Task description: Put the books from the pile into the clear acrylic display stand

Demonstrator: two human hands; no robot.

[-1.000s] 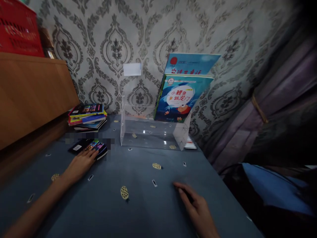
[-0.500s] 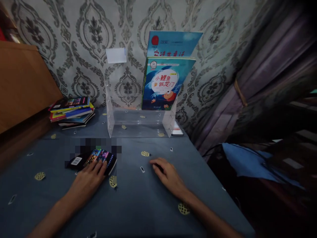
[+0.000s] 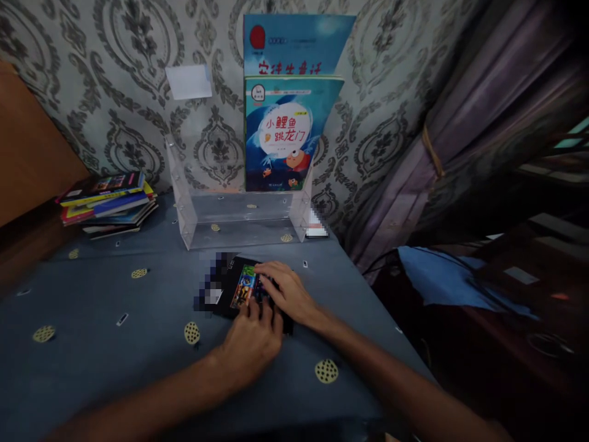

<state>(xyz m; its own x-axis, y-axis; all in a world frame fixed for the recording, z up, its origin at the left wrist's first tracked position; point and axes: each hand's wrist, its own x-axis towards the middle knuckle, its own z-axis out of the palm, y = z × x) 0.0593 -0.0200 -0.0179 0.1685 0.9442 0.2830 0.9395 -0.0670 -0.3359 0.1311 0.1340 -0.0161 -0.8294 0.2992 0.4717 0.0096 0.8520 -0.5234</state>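
Observation:
A black book (image 3: 234, 285) with colourful pictures on its cover lies on the table in front of the clear stand; part of it is pixelated. The fingers of my left hand (image 3: 253, 337) rest spread on its near edge, the thumb out of sight. From the right, my right hand (image 3: 289, 291) lies over the book's right part, its fingers stretched across the cover. Neither hand is visibly wrapped round the book. The clear acrylic stand (image 3: 188, 218) bears a blue picture book (image 3: 280, 129) with a fish on it, and a taller blue book (image 3: 299, 43) behind.
At the back left lies a stack of several books (image 3: 110, 202), beside a wooden panel (image 3: 37, 141). A blue patterned cloth (image 3: 115, 362) covers the table. Beyond its right edge are a purple curtain (image 3: 400, 178) and a blue cloth (image 3: 437, 282).
The black book has moved right along the table, with my left hand on it. My right hand now touches the book instead of the tablecloth. The camera view has turned slightly.

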